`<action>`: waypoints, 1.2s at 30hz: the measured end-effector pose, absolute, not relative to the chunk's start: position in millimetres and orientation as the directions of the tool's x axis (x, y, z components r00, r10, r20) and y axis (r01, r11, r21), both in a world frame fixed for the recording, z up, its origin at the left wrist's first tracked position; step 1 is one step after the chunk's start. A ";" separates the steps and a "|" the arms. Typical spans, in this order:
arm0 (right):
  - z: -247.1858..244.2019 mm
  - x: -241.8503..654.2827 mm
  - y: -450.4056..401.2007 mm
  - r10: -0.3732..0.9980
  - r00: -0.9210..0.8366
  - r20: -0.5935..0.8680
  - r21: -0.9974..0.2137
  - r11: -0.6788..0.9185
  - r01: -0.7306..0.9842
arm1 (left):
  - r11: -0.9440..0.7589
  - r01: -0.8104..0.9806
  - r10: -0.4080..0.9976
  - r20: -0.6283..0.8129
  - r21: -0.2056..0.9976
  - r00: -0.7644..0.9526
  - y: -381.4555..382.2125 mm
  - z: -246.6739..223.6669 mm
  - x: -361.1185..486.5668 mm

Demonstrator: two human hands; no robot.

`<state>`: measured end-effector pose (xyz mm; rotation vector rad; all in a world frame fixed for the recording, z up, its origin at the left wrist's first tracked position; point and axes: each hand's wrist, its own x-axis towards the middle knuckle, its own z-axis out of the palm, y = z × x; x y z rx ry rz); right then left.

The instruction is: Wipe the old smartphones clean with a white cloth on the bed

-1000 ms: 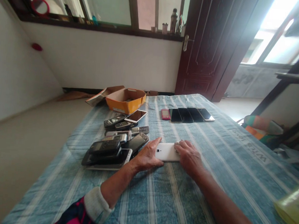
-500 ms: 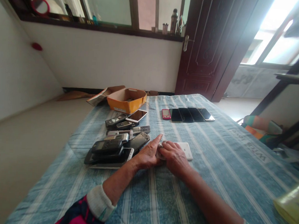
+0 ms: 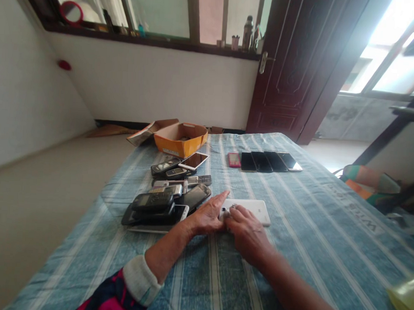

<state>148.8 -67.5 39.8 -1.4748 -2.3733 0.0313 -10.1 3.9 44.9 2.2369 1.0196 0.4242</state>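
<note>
Bracing a white phone (image 3: 258,211) on a blue striped cloth (image 3: 185,275), a person's left hand (image 3: 208,216) curved around its left end, thumb and fingers parted by the phone's width. The right hand (image 3: 247,230) pressed bunched fingertips to the phone's upturned back, near the camera; whether those fingers also pinched anything could not be told. A heap of phones (image 3: 153,202) lay just left of the pair, an orange box (image 3: 181,147) beyond it. Farther back, a pink-edged phone (image 3: 234,160) sat beside a row of dark-screened phones (image 3: 270,162).
</note>
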 end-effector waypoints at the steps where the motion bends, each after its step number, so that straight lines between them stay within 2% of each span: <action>1: 41.2 147.6 -68.8 0.868 -0.418 0.267 -0.198 0.474 0.858 | -0.503 0.558 0.759 0.029 0.660 0.650 4.3 44.8 -10.2; 3: 44.4 155.8 -68.2 0.887 -0.394 0.243 -0.199 0.443 0.874 | -0.498 0.565 0.758 0.015 0.658 0.652 4.6 45.2 -10.3; 7: 49.3 187.7 -60.7 0.963 -0.208 0.169 -0.189 0.239 0.953 | -0.481 0.577 0.758 -0.018 0.660 0.652 4.4 47.1 -10.4; 9: 49.5 192.8 -59.1 0.973 -0.171 0.154 -0.165 0.196 0.967 | -0.487 0.578 0.753 -0.019 0.654 0.657 4.7 47.2 -10.5; 11: 47.9 185.2 -60.7 0.960 -0.215 0.181 -0.146 0.242 0.959 | -0.502 0.579 0.746 -0.017 0.642 0.666 5.7 46.2 -10.6; 15: 43.3 154.7 -68.2 0.880 -0.403 0.252 -0.164 0.449 0.878 | -0.545 0.572 0.724 0.000 0.614 0.690 8.3 42.6 -10.9; 18: 43.3 149.7 -69.5 0.865 -0.437 0.245 -0.178 0.483 0.857 | -0.560 0.567 0.714 0.005 0.604 0.700 8.9 42.5 -11.0; 20: 45.0 161.1 -66.6 0.902 -0.370 0.220 -0.181 0.411 0.894 | -0.554 0.574 0.715 -0.008 0.603 0.699 8.5 44.3 -10.9; 25: 46.9 207.9 -51.6 0.989 -0.069 0.132 -0.160 0.090 0.983 | -0.542 0.576 0.718 -0.018 0.611 0.695 6.8 47.9 -10.7; 28: 43.8 217.7 -46.1 0.991 0.013 0.134 -0.157 0.008 0.988 | -0.543 0.573 0.718 -0.014 0.614 0.696 6.8 47.5 -10.7; 30: 40.7 210.9 -46.7 0.986 -0.012 0.166 -0.132 0.035 0.991 | -0.547 0.577 0.718 -0.015 0.606 0.696 7.1 47.2 -10.5; 36: 36.4 173.0 -53.4 0.934 -0.256 0.250 -0.105 0.289 0.951 | -0.580 0.603 0.705 -0.034 0.547 0.709 8.6 49.0 -8.7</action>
